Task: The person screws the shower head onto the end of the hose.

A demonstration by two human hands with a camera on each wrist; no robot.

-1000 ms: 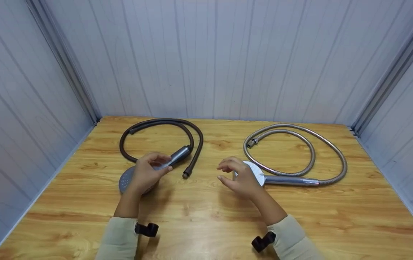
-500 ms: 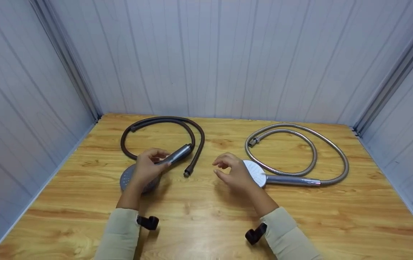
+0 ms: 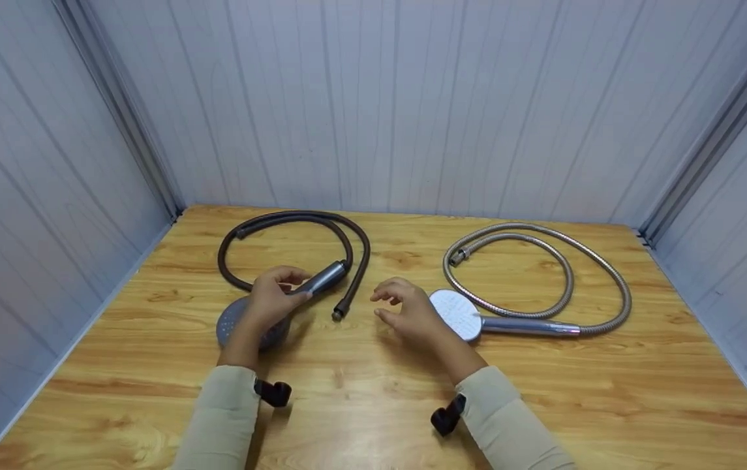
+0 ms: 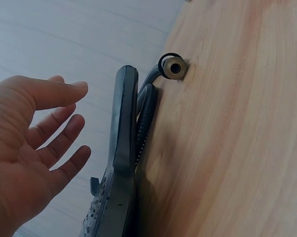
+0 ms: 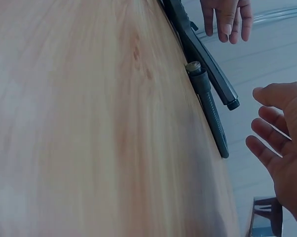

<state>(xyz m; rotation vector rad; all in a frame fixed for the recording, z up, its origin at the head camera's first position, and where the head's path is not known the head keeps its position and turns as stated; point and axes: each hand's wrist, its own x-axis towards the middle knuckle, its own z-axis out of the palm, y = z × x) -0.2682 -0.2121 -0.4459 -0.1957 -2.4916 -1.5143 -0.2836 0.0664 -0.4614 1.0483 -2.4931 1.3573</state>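
Observation:
A dark grey hand shower (image 3: 327, 277) lies at the left with its round head toward me. Over its neck hovers my left hand (image 3: 270, 303), fingers loosely bent; the left wrist view shows a gap between this hand (image 4: 35, 123) and the handle (image 4: 123, 111). Beside the handle lies a dark shower hose (image 3: 359, 271), its brass-coloured end fitting (image 4: 174, 68) facing the left wrist camera. My right hand (image 3: 409, 313) is in the air, holding nothing, fingers slightly curved. It is just left of a second hand shower (image 3: 457, 316) with a white face and chrome handle (image 3: 530, 326).
A silver metal hose (image 3: 608, 274) loops behind the chrome handle, its loose fitting (image 3: 457, 257) inside the loop. Everything lies on a wood-grain table (image 3: 347, 405). Pale panelled walls (image 3: 386, 111) rise at the back and both sides.
My right hand has moved left, off the white shower face, which now shows more fully. The left hand has shifted slightly over the grey shower. Both showers and hoses lie as before.

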